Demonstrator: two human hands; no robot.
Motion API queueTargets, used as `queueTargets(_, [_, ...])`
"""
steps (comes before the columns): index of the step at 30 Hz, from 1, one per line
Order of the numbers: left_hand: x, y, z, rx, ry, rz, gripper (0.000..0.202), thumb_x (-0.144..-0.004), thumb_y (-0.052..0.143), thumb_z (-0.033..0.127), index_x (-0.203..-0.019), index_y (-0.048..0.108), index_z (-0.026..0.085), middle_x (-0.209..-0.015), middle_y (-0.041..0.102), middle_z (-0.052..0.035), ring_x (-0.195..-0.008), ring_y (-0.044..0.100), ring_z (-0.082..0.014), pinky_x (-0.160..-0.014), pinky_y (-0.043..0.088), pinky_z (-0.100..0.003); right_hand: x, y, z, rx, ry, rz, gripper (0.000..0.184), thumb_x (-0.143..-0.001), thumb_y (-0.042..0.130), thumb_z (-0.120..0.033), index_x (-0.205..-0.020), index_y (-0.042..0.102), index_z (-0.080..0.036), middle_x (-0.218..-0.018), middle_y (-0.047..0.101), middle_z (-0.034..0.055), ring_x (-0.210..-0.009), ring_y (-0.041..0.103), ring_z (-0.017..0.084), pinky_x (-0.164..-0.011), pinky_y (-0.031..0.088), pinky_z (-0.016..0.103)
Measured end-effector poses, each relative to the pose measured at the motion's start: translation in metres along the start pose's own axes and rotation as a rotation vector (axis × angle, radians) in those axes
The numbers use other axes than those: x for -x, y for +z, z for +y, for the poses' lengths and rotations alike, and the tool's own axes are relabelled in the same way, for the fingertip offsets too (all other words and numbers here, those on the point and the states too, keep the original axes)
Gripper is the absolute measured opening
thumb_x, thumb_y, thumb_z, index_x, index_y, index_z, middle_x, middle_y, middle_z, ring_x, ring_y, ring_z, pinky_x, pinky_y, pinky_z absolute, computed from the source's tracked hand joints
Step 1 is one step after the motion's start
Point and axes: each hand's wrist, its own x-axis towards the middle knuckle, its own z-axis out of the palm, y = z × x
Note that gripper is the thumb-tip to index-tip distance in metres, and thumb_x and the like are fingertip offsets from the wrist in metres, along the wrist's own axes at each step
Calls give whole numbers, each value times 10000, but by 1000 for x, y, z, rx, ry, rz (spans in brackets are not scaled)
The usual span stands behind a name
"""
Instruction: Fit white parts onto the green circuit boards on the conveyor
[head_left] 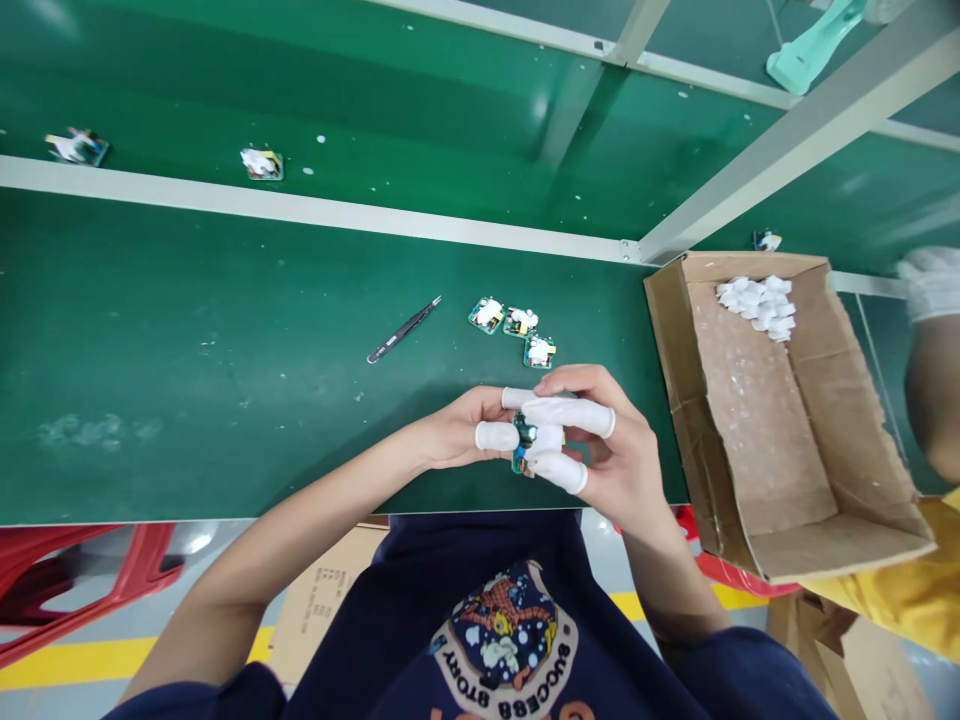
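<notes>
L hand [457,430] and R hand [607,450] pinch small PCB [523,447] between cotted fingertips [564,412], near front edge of green bench [187,400]; hold by edges. Tweezers [403,330], 3 PCBs [512,325] just beyond; box [664,340] at right.

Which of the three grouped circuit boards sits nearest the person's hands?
The lowest board, just above the right hand; the other two lie farther up.

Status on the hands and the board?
Left hand and right hand, white finger cots on, both holding a small circuit board. Tweezers and three more boards lie just beyond, untouched.
</notes>
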Motion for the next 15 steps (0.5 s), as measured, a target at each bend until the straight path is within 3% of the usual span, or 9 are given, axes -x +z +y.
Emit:
queueTargets(3, [-1,2,3,-24,42,-19,523,-706,784,402,-1138,651,138,-1011,705,-137,-915,690,-262,-766,556,-319,1,0,5,65,-19,-15,408,-825,685,-341,-1218,586,-379,-1210,545,52,-1138,524,269,-842,528,450])
queueTargets(6, [-2,5,7,-65,134,-30,543,-729,767,356,-1224,610,195,-1122,675,-142,-992,669,-297,-733,558,-323,7,-1,10,137,-41,28,619,-843,589,-555,-1406,397,-382,-1425,390,70,-1290,416,336,-968,454,552])
queueTargets(8, [-2,6,9,-117,217,4,560,-734,762,335,-1255,592,222,-1124,677,-128,-946,682,-279,-729,559,-324,13,1,13,237,-101,78,670,-852,502,-639,-1444,328,-378,-1465,343,70,-1340,346,367,-1021,386,606])
queueTargets(12, [-3,7,8,-206,296,105,549,-734,765,344,-1244,609,216,-1107,687,-113,-820,694,-213,-749,558,-314,19,8,13,463,-181,105,617,-884,518,-554,-1442,323,-376,-1441,398,76,-1354,316,376,-1059,311,631])
queueTargets(15, [-5,6,4,-218,321,94,526,-763,743,345,-1255,603,223,-1095,691,-110,-841,691,-210,-743,559,-307,19,10,12,506,-185,176,586,-887,530,-526,-1426,364,-367,-1485,339,73,-1352,315,383,-1064,306,623])
